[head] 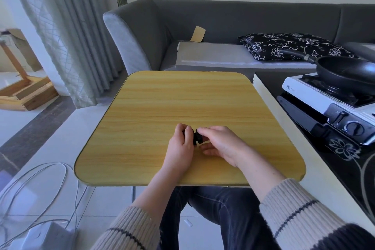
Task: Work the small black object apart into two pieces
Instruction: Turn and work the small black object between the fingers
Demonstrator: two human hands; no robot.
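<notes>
A small black object sits between both of my hands, just above the yellow wooden table, a little in front of the table's middle. My left hand wraps its fingers around the object's left end, which is mostly hidden. My right hand pinches the right end between thumb and fingertips. Only a narrow black middle part shows between the hands. I cannot tell whether it is one piece or two.
A white portable gas stove with a black frying pan stands on the dark counter at the right. A grey sofa with a black patterned cushion lies behind the table. Grey cables trail on the floor at the left.
</notes>
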